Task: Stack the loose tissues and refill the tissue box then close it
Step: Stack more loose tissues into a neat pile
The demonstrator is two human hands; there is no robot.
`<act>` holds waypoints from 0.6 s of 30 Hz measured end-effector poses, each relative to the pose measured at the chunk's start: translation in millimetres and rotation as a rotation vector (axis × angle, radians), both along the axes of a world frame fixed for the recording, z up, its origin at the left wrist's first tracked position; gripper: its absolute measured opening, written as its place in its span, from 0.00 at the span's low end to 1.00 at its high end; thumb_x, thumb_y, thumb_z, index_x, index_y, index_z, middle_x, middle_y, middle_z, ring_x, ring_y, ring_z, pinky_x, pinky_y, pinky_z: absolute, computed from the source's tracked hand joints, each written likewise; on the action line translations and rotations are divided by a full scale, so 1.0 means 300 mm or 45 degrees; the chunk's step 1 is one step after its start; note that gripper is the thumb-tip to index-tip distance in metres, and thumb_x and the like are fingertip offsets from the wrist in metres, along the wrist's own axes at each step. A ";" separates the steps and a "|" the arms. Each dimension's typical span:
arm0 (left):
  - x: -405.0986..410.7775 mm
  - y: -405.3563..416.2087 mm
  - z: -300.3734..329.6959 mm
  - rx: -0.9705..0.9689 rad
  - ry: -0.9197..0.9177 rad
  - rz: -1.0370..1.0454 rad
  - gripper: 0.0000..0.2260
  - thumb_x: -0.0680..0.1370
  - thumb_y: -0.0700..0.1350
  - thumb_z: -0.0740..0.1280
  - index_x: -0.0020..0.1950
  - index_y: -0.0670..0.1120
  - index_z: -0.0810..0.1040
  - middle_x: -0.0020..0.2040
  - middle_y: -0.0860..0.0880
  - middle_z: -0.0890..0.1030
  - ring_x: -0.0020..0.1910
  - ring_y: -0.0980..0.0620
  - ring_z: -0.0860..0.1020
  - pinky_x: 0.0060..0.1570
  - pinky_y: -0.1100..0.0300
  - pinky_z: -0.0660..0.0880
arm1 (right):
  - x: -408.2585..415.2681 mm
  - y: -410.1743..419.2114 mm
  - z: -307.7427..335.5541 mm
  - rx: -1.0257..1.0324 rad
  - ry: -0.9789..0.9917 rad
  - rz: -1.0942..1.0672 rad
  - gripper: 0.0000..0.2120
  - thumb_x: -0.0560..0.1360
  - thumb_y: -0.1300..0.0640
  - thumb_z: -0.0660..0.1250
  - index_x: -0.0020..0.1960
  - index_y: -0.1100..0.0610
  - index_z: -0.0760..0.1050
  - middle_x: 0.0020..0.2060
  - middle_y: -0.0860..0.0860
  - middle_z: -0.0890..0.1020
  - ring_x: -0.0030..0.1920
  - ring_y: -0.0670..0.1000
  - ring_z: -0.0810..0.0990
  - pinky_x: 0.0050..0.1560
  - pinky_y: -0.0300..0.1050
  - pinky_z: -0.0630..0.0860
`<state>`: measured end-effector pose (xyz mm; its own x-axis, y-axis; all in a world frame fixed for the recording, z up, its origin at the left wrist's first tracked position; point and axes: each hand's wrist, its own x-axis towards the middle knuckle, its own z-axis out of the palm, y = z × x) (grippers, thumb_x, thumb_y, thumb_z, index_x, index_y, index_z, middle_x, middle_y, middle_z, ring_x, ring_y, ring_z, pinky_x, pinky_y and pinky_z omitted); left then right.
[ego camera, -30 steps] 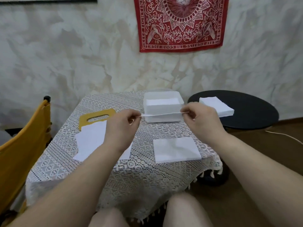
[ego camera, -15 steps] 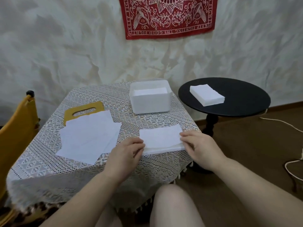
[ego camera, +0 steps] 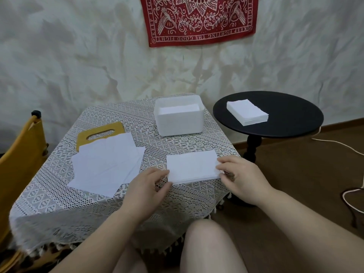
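Small square table [ego camera: 65, 196] under a white lace cloth, set against a mottled, creased pale wall with a red bandana [ego camera: 199, 20] hanging on it. To the right, a round black side table [ego camera: 291, 115] on a turned pedestal, carrying a neat stack of tissues, the far stack [ego camera: 248, 111]. Brown floor beneath, with a white cord [ego camera: 334, 143] trailing across it at the right. Yellow chair [ego camera: 17, 160] at the left edge. On the cloth's far side, an open white box [ego camera: 178, 117], long axis running left to right, with tissues inside. Left of centre, loose tissues [ego camera: 107, 163] fanned and overlapping, partly covering a yellow lid [ego camera: 98, 133] with a slot in it. Near the front right edge, a squared stack [ego camera: 192, 166], flat on the cloth, long axis left to right, slightly skewed so its right end sits further back. Left hand [ego camera: 146, 189] at the stack's front left corner, fingers curled, fingertips touching the edge; cannot tell whether gripping. Right hand [ego camera: 239, 177] at the right end, thumb and fingertips pinching the edge of the stack. Bare knees visible below the table.
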<state>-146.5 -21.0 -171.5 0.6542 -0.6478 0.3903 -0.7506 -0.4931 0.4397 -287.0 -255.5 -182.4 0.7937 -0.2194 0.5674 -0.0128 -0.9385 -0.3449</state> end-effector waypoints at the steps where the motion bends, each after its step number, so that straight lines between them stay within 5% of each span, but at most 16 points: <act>1: -0.003 0.002 0.004 0.004 0.016 0.021 0.14 0.74 0.51 0.70 0.60 0.51 0.80 0.52 0.57 0.80 0.45 0.57 0.78 0.50 0.62 0.73 | -0.005 -0.003 0.002 0.005 0.005 -0.023 0.11 0.66 0.62 0.75 0.49 0.57 0.83 0.51 0.51 0.83 0.51 0.51 0.81 0.52 0.47 0.79; 7: -0.023 -0.003 0.021 -0.012 0.061 0.071 0.09 0.75 0.50 0.70 0.53 0.52 0.83 0.46 0.57 0.82 0.42 0.59 0.78 0.47 0.62 0.74 | -0.021 -0.011 -0.003 0.072 0.080 -0.110 0.12 0.68 0.53 0.75 0.50 0.54 0.82 0.43 0.45 0.83 0.46 0.49 0.78 0.46 0.43 0.75; 12: -0.027 -0.014 0.017 -0.016 0.068 0.089 0.08 0.74 0.49 0.70 0.52 0.51 0.84 0.45 0.56 0.83 0.43 0.57 0.79 0.47 0.58 0.76 | -0.018 -0.001 -0.013 0.056 0.027 -0.096 0.11 0.65 0.55 0.78 0.45 0.55 0.82 0.38 0.47 0.83 0.42 0.52 0.79 0.41 0.47 0.78; 18: -0.033 -0.020 0.011 -0.022 0.035 0.081 0.05 0.74 0.46 0.71 0.49 0.50 0.84 0.44 0.55 0.83 0.42 0.56 0.78 0.46 0.59 0.75 | -0.012 0.008 -0.006 0.000 -0.019 -0.101 0.07 0.64 0.59 0.78 0.39 0.55 0.81 0.34 0.46 0.81 0.38 0.50 0.77 0.38 0.40 0.72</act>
<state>-156.5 -27.0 -168.1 0.7044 -0.5980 0.3825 -0.7057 -0.5316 0.4684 -290.4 -253.1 -184.2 0.7651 -0.2811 0.5794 -0.0818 -0.9348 -0.3456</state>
